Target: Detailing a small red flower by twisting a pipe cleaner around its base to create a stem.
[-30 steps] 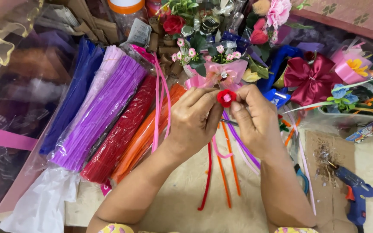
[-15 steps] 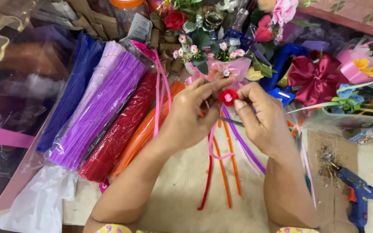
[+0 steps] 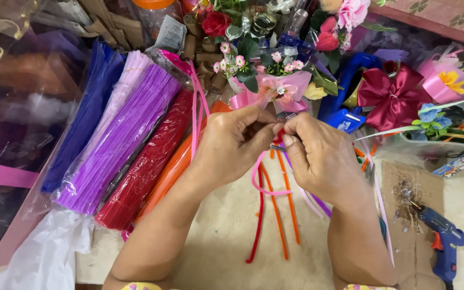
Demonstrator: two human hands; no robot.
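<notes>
My left hand (image 3: pixel 231 144) and my right hand (image 3: pixel 318 156) meet above the table, fingertips pinched together on a small red pipe-cleaner piece (image 3: pixel 278 140). Most of that piece is hidden by my fingers. A thin pink strand (image 3: pixel 262 185) loops down from my hands. Under them lie loose pipe cleaners on the table: a red one (image 3: pixel 257 225), orange ones (image 3: pixel 291 207) and purple ones (image 3: pixel 318 201).
Bagged bundles of pipe cleaners lie at the left: blue (image 3: pixel 84 121), purple (image 3: pixel 119 137), red (image 3: pixel 146 166), orange (image 3: pixel 170 172). A small pink bouquet (image 3: pixel 280 88), a maroon bow (image 3: pixel 390 96) and other flowers stand behind. A blue glue gun (image 3: pixel 444 244) lies at the right.
My fingers have closed over the small red piece, which showed as a round coil between my hands before. Both hands have shifted slightly; the loose strands hang below as before.
</notes>
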